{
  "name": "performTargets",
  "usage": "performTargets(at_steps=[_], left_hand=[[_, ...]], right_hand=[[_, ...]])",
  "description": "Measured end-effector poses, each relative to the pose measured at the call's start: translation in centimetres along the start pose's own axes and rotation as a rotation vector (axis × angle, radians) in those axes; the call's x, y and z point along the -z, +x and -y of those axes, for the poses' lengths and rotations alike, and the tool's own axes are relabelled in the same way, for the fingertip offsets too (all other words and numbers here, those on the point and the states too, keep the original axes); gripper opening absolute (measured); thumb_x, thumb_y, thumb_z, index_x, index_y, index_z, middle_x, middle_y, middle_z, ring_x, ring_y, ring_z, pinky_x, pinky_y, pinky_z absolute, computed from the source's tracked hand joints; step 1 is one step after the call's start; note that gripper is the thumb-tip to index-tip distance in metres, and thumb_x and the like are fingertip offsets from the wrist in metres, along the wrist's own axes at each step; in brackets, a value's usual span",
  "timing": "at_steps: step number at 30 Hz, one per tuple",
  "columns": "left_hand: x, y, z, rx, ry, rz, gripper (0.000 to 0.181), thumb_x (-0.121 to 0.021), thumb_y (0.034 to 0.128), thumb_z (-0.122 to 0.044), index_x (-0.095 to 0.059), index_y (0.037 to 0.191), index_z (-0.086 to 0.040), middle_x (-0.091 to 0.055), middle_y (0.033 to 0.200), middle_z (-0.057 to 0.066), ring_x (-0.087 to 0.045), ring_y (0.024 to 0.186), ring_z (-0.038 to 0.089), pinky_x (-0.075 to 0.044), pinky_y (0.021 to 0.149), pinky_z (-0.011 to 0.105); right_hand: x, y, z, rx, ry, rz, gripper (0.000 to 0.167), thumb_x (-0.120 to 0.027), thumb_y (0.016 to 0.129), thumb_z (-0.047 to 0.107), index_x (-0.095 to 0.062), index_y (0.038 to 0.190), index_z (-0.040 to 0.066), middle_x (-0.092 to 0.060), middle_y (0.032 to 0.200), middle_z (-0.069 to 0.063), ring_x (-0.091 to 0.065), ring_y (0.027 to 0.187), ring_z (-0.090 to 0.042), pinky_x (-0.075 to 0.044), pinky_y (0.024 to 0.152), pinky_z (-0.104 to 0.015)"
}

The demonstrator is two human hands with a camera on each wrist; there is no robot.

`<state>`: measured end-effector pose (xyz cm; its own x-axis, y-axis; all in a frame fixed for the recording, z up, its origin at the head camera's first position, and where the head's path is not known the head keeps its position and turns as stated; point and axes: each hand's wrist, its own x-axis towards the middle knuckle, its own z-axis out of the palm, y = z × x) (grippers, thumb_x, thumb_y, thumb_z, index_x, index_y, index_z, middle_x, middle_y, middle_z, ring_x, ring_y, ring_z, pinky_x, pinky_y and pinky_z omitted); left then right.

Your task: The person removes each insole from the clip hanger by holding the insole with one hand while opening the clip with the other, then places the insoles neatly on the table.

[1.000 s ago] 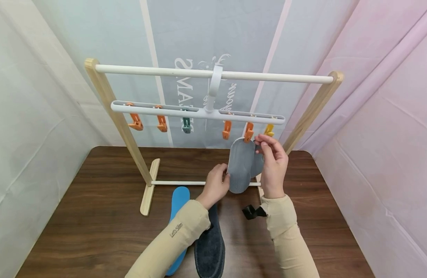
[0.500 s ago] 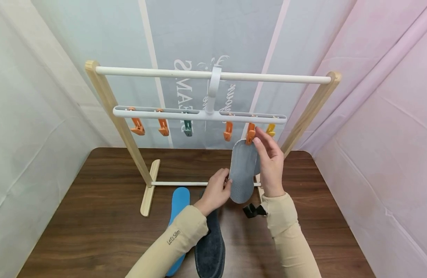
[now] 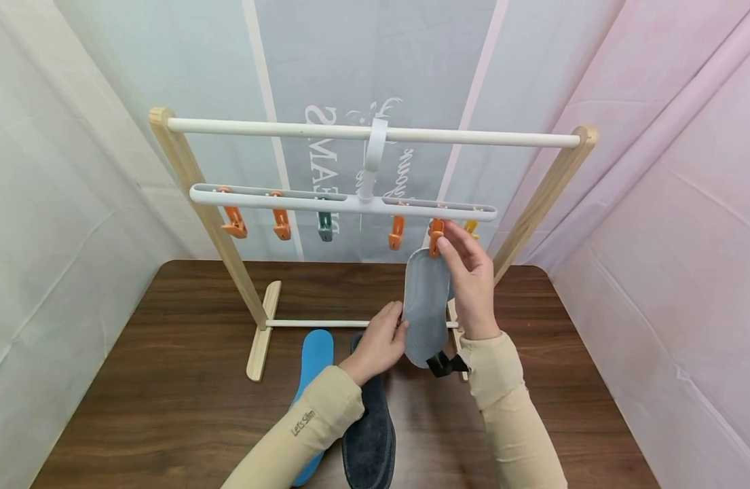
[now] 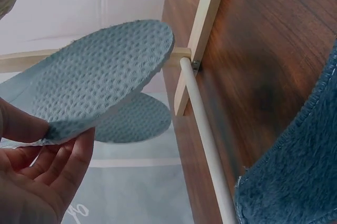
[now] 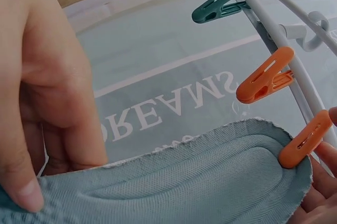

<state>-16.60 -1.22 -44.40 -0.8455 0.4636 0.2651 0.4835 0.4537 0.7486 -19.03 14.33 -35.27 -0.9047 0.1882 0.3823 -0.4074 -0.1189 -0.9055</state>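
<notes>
A grey insole (image 3: pixel 426 305) hangs lengthwise, its top edge in an orange clip (image 3: pixel 436 238) on the white hanger (image 3: pixel 277 200). My left hand (image 3: pixel 377 343) pinches the insole's left edge between thumb and fingers, plain in the left wrist view. My right hand (image 3: pixel 474 285) grips the orange clip, thumb in front and fingers partly hidden behind; the right wrist view shows its fingers (image 5: pixel 316 182) beside the clip. A second grey insole (image 4: pixel 134 121) hangs behind the first, near the yellow clip (image 3: pixel 470 227), mostly covered in the head view.
A wooden rack (image 3: pixel 194 197) with a white top rod (image 3: pixel 484 137) carries the hanger. Other clips on it are orange and green (image 3: pixel 324 226). On the brown table (image 3: pixel 167 407) lie a blue insole (image 3: pixel 315 356) and a dark fuzzy shoe (image 3: pixel 370 448), partly under my left arm.
My right hand has shifted left from beside the second insole onto the orange clip. The front insole's lower end has dropped toward me, and the rear insole is now more hidden.
</notes>
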Motion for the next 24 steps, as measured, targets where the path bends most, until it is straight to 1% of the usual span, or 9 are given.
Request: performTargets(at_steps=[5,9,13,16,20,21,24], left_hand=[[-0.10,-0.22,0.04,-0.012,-0.003,0.009,0.015,-0.046,0.0994,-0.004,-0.040,0.086,-0.004,-0.038,0.081,0.005,-0.036,0.063,0.012,-0.034,0.057,0.026],[-0.09,-0.35,0.05,-0.008,-0.003,0.013,0.016,-0.046,0.0998,-0.005,-0.040,0.085,-0.005,-0.039,0.081,0.004,-0.037,0.064,0.012,-0.035,0.057,0.025],[-0.02,-0.52,-0.05,0.006,-0.025,0.039,0.008,-0.045,0.1005,-0.006,-0.045,0.093,-0.003,-0.044,0.085,0.006,-0.042,0.066,0.012,-0.038,0.058,0.026],[0.00,-0.62,-0.13,0.010,-0.035,0.046,0.007,-0.044,0.1005,-0.005,-0.049,0.101,0.000,-0.047,0.090,0.009,-0.045,0.068,0.012,-0.041,0.059,0.027],[0.04,-0.74,-0.35,0.011,-0.037,0.039,0.009,-0.045,0.1004,-0.006,-0.050,0.105,0.000,-0.049,0.090,0.008,-0.047,0.068,0.012,-0.042,0.059,0.026],[0.03,-0.76,-0.39,0.011,-0.038,0.038,0.009,-0.045,0.1005,-0.006,-0.050,0.105,0.000,-0.049,0.089,0.008,-0.046,0.067,0.011,-0.041,0.058,0.026],[0.02,-0.81,-0.50,0.010,-0.041,0.036,0.007,-0.045,0.1006,-0.007,-0.049,0.101,-0.001,-0.048,0.084,0.007,-0.044,0.064,0.011,-0.039,0.056,0.025]], right_hand=[[-0.29,-0.01,0.09,-0.008,0.024,0.034,0.039,-0.063,0.094,0.021,-0.058,0.129,0.005,-0.066,0.117,0.002,-0.060,0.114,-0.015,-0.047,0.092,-0.024],[-0.50,0.04,0.30,0.003,0.050,0.066,0.035,-0.060,0.096,0.016,-0.057,0.129,0.004,-0.068,0.118,-0.004,-0.062,0.112,-0.019,-0.048,0.094,-0.027],[-0.58,0.12,0.26,0.018,0.056,0.087,0.034,-0.060,0.096,0.017,-0.058,0.127,0.003,-0.068,0.117,-0.005,-0.064,0.110,-0.020,-0.049,0.091,-0.027],[-0.67,0.21,0.18,0.021,0.062,0.084,0.031,-0.060,0.096,0.017,-0.059,0.124,0.004,-0.069,0.114,-0.004,-0.066,0.106,-0.019,-0.050,0.086,-0.026],[-0.85,0.35,0.22,0.029,0.082,0.065,0.025,-0.060,0.095,0.014,-0.060,0.119,0.003,-0.069,0.111,-0.004,-0.067,0.101,-0.017,-0.051,0.081,-0.025],[-0.88,0.38,0.25,0.033,0.085,0.060,0.025,-0.060,0.095,0.013,-0.059,0.118,0.003,-0.069,0.111,-0.004,-0.067,0.100,-0.017,-0.050,0.080,-0.025],[-0.93,0.41,0.38,0.043,0.089,0.054,0.023,-0.060,0.095,0.013,-0.059,0.116,0.002,-0.069,0.110,-0.006,-0.068,0.098,-0.017,-0.051,0.082,-0.026]])
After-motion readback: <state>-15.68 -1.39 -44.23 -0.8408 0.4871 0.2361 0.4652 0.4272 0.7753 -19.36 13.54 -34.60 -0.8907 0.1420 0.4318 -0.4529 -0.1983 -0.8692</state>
